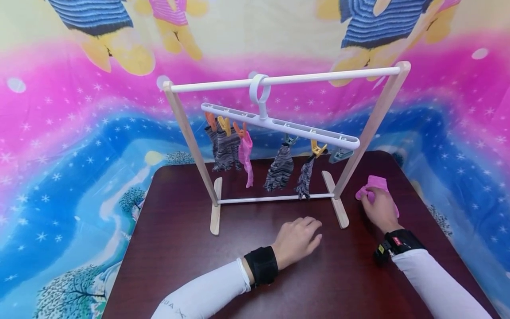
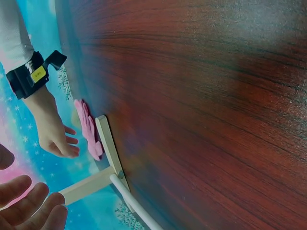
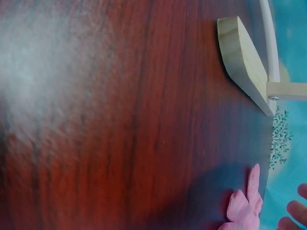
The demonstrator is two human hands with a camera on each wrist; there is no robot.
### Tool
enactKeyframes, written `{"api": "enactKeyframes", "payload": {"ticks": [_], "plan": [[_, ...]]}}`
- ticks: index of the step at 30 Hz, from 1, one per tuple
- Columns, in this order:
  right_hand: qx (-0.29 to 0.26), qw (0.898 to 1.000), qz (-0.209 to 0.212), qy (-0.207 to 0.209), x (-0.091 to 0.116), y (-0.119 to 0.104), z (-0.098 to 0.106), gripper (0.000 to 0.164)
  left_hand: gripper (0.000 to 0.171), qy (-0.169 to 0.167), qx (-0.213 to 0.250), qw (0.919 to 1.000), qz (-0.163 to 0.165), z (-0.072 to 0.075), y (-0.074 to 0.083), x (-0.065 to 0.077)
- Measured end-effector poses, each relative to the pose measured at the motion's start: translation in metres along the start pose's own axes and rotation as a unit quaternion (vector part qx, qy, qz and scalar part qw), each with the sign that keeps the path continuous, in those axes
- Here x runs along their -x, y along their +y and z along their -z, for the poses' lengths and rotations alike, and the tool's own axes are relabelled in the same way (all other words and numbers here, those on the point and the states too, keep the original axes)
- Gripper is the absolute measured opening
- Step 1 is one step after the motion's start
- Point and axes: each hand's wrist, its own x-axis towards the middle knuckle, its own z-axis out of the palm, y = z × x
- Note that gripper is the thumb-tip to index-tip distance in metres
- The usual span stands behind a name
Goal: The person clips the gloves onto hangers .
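Note:
My right hand (image 1: 381,212) is over a pink cloth piece (image 1: 377,181), apparently a small glove, lying on the table's right side. In the left wrist view a gap shows between those fingers and the pink glove (image 2: 88,128). The right wrist view shows only fingertips (image 3: 297,211) beside the glove (image 3: 243,213). With relaxed fingers and nothing held, my left hand (image 1: 295,242) is in front of the rack. A white hanger (image 1: 311,131) carries grey striped knitted gloves (image 1: 280,168) and a pink one (image 1: 245,153), clipped by coloured pegs (image 1: 317,148).
The wooden rack (image 1: 376,119) has a white top bar (image 1: 318,78), on which the hanger hooks, and a low crossbar (image 1: 275,199). Its feet (image 1: 215,217) stand on the dark red table (image 1: 179,270). A blue-green peg (image 1: 341,154) hangs bare at the hanger's right end. Behind is a patterned cloth (image 1: 79,146).

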Motion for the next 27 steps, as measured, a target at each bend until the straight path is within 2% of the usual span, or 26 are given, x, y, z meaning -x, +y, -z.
{"api": "enactKeyframes", "payload": {"ticks": [7,14,18,27], "plan": [[0.034,0.999,-0.021,-0.019,-0.017,0.002,0.005,0.034,0.028,0.003,-0.008,0.9999,-0.009,-0.001,0.002,-0.001],[0.057,0.994,-0.068,-0.065,-0.033,0.014,0.006,0.039,0.027,0.004,-0.013,0.9997,-0.02,-0.003,0.004,-0.002],[0.085,0.99,-0.089,-0.072,-0.036,0.026,0.003,0.049,0.027,0.011,-0.015,0.9995,-0.025,-0.005,0.005,-0.001],[0.096,0.982,-0.129,-0.097,-0.037,0.038,0.003,0.052,0.028,0.009,-0.012,0.9994,-0.03,-0.003,0.006,-0.001]]}}
